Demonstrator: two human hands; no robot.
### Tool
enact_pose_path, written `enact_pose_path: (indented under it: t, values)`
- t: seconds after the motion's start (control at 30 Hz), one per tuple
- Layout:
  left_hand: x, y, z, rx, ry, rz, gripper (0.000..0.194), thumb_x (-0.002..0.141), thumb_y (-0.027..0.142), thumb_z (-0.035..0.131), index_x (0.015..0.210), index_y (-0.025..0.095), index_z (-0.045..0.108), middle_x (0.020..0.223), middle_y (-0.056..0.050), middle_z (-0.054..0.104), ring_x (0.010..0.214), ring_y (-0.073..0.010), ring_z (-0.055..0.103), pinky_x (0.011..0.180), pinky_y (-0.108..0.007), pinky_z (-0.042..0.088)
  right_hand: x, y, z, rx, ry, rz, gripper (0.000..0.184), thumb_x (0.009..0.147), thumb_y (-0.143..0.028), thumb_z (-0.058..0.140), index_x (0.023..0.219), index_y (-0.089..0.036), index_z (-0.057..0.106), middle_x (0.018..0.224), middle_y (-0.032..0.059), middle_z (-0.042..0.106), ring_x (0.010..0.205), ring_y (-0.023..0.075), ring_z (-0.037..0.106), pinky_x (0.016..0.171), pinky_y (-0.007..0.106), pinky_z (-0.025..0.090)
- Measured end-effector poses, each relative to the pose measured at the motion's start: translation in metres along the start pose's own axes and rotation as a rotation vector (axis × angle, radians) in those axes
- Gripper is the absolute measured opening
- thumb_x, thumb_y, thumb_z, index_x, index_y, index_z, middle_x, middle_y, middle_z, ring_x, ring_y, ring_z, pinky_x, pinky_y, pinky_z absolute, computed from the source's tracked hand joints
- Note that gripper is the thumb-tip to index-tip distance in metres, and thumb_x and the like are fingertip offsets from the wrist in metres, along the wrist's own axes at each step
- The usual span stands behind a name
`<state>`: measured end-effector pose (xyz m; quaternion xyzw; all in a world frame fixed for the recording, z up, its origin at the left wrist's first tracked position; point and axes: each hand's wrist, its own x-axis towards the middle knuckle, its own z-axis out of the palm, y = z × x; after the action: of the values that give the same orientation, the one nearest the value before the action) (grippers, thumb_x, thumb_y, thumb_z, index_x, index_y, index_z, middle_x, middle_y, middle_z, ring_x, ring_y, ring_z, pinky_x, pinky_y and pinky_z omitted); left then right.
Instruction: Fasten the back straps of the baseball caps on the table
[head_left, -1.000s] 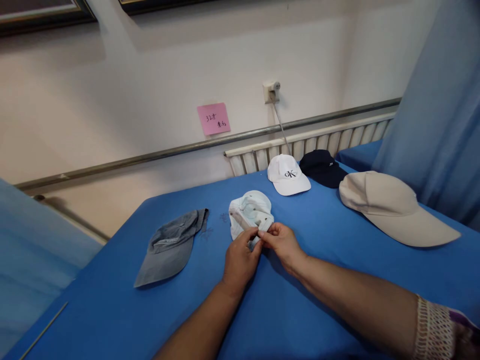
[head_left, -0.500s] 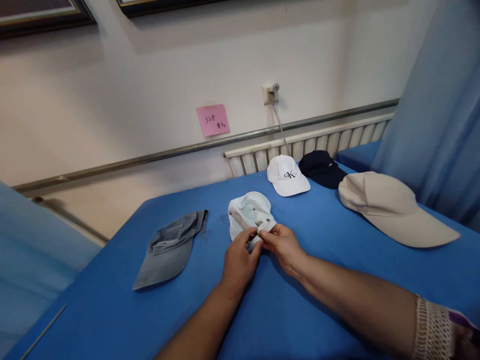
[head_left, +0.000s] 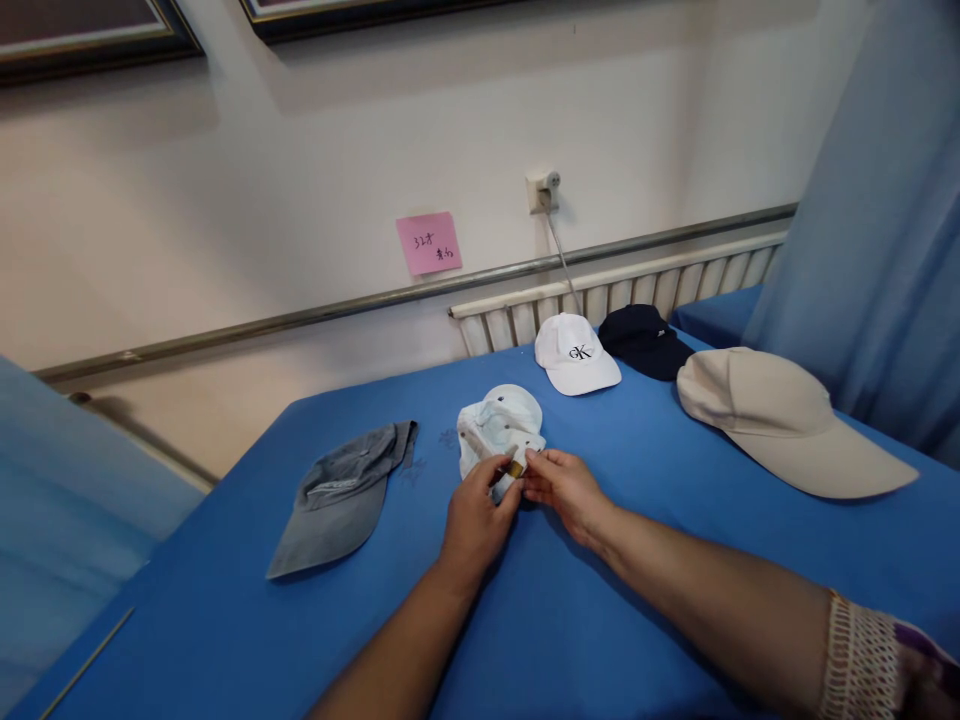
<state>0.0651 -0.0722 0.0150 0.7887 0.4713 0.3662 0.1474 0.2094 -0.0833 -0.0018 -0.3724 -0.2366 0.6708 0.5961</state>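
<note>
A pale, whitish baseball cap [head_left: 501,415] lies on the blue-covered table with its back strap toward me. My left hand [head_left: 480,505] pinches the strap on its left side, close to a small brass-coloured buckle [head_left: 515,468]. On the other side of that buckle, the thumb and fingers of my right hand [head_left: 566,490] close on the strap end. Part of the strap is hidden behind my fingers. To the left rests a grey cap [head_left: 341,500], its brim pointing toward me.
Farther back are a white cap [head_left: 576,355] with black letters, a dark navy cap [head_left: 645,342] and a large beige cap [head_left: 780,415]. A radiator [head_left: 600,292] and a metal rail [head_left: 337,305] run along the wall. Blue curtains [head_left: 870,220] hang at both sides. A thin stick [head_left: 88,662] lies at lower left.
My right fingers have shifted slightly, and more of the brass buckle shows between my hands. The cap's back edge has moved a little; the other caps stay put.
</note>
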Motion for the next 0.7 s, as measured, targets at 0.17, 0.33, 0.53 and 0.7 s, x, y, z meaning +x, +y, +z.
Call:
enact_pose_path:
  t: [0.17, 0.33, 0.53, 0.7]
  values:
    - [-0.0006, 0.0014, 0.0006, -0.009, -0.024, 0.0, 0.024, 0.083, 0.028, 0.062, 0.105, 0.02, 0.067, 0.099, -0.005, 0.073, 0.089, -0.0177, 0.067, 0.083, -0.03, 0.052, -0.0001, 0.0021, 0.0016, -0.041, 0.003, 0.003, 0.041, 0.063, -0.05, 0.081, 0.075, -0.014, 0.066, 0.068, 0.003, 0.068, 0.059, 0.012, 0.06, 0.06, 0.025, 0.046]
    - [-0.0006, 0.0019, 0.0026, -0.064, -0.009, -0.01, 0.022, 0.083, 0.025, 0.061, 0.103, 0.02, 0.069, 0.1, -0.004, 0.073, 0.092, -0.0174, 0.067, 0.084, -0.03, 0.052, -0.0011, 0.0034, 0.003, -0.032, 0.024, -0.025, 0.042, 0.06, -0.05, 0.082, 0.071, -0.014, 0.064, 0.064, 0.0019, 0.066, 0.056, 0.0112, 0.058, 0.058, 0.025, 0.045]
    - [0.0007, 0.0061, 0.001, -0.038, -0.035, -0.001, 0.02, 0.081, 0.022, 0.062, 0.1, 0.021, 0.07, 0.096, -0.003, 0.073, 0.087, -0.0171, 0.067, 0.081, -0.029, 0.052, -0.0044, 0.003, 0.0048, -0.013, 0.059, -0.032, 0.039, 0.06, -0.048, 0.082, 0.067, -0.015, 0.061, 0.06, 0.0004, 0.063, 0.053, 0.0112, 0.057, 0.056, 0.025, 0.043]
    - [-0.0005, 0.0079, 0.0021, -0.022, -0.036, 0.04, 0.021, 0.083, 0.021, 0.06, 0.102, 0.021, 0.068, 0.098, -0.004, 0.072, 0.089, -0.0172, 0.066, 0.083, -0.03, 0.051, -0.0038, 0.0011, 0.005, 0.013, 0.085, -0.005, 0.036, 0.06, -0.044, 0.082, 0.068, -0.016, 0.06, 0.061, -0.0008, 0.063, 0.056, 0.0115, 0.058, 0.059, 0.025, 0.045]
